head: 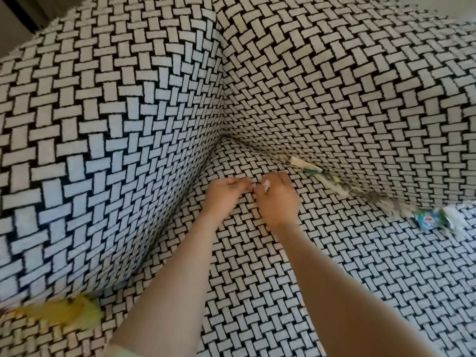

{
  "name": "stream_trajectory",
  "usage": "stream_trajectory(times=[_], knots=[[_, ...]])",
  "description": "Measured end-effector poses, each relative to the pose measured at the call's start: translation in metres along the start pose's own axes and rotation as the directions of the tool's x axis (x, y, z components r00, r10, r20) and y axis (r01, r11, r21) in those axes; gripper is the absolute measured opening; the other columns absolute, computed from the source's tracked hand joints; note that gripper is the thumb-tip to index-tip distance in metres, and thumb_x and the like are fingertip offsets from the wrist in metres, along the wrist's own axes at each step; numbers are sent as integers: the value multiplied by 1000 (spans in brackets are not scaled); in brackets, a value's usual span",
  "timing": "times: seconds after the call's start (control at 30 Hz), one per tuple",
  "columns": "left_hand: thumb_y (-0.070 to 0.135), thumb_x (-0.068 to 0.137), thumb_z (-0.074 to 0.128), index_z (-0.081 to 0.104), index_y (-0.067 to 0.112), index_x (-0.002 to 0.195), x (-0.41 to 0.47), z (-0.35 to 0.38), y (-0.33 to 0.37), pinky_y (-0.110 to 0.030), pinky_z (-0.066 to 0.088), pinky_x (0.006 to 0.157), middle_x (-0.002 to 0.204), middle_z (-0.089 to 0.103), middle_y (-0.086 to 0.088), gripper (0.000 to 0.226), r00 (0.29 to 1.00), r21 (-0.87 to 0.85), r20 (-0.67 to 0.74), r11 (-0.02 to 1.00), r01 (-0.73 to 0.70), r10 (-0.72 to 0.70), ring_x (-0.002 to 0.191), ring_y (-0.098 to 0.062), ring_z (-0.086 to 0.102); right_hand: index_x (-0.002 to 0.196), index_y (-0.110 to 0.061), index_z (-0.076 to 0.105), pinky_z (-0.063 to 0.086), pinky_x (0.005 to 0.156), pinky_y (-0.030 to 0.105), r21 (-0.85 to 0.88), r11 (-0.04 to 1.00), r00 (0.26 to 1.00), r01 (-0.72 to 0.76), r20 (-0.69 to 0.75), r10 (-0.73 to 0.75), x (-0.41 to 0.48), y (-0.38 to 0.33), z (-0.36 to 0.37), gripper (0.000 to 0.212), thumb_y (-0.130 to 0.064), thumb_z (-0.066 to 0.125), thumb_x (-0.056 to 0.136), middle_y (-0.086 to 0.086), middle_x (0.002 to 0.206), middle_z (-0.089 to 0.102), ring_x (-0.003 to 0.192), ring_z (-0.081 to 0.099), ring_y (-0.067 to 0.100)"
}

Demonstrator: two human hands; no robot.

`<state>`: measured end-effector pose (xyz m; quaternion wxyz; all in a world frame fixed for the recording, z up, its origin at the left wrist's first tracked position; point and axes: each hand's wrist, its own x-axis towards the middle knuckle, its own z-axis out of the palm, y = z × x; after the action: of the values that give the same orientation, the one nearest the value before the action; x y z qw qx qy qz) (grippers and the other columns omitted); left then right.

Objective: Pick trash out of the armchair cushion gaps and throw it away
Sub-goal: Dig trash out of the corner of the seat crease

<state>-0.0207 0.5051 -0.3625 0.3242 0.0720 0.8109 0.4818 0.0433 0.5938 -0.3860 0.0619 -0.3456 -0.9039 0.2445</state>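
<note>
Right hand (277,199): fingers curled, thumb and forefinger pinching a small pale scrap (266,186) at the tips. The scrap is tiny and blurred, so its type is unclear. Left hand (224,194): fingers also curled, with the tips drawn together and meeting the right hand's tips at the same spot. Cannot tell if it has hold of the scrap or of nothing.

Both hands hover just over the seat cushion (334,266), a little above frame centre. The forearms come in from 6 o'clock, right arm from 5.

From the hands toward 2 o'clock, the gap between seat cushion and backrest (334,86) holds more trash. A white wrapper (305,163) is wedged in the crease, with a green bit (313,172) just under it. Blurred pale shreds run along the crease toward 4 o'clock. At 3 o'clock, near the frame edge, a blue printed wrapper (425,220) lies on the seat beside a white crumpled paper (454,215); the two look to be touching.

The armrest (103,124) fills 9 to 11 o'clock. Armrest, backrest and seat meet in a corner at 12 from the hands. At 7 o'clock a blurred yellow patch (64,311) sits under the armrest's front edge; cannot tell what it is.
</note>
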Motion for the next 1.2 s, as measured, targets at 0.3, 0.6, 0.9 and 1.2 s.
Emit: stream_trajectory(times=[0.3,0.6,0.9,1.2], knots=[[42,97,38,62,17,90,-51,-13,6,-20,31,42,58,42,2,36,955,-167,169,948,270,-242,47,-10,36,66,-12,54,33,40,19,536,580,785,-613,496,371,-34,-49,-37,30,-30,55,89,-1,59,48,49,42,10],[39,96,40,61,19,83,-114,-58,27,-14,33,37,47,51,10,31,957,-466,222,842,271,-185,40,-4,42,77,-10,56,38,43,21,713,100,670,-694,589,451,-80,-100,-65,20,-26,53,88,-1,60,53,47,47,9],[25,93,47,66,21,87,-206,-138,-23,-17,35,43,61,64,-4,21,972,-574,145,784,237,-187,47,-11,54,58,-16,40,32,53,23,628,-311,570,-713,778,264,-185,-171,-44,37,-30,43,91,-5,39,36,37,35,11],[18,92,48,64,15,77,-274,-224,-101,-17,35,45,48,60,4,23,898,-814,-182,574,91,-400,47,-12,53,45,-17,37,28,38,18,531,-189,536,-826,844,28,-267,-280,-5,51,-25,38,96,-6,31,24,21,22,8]])
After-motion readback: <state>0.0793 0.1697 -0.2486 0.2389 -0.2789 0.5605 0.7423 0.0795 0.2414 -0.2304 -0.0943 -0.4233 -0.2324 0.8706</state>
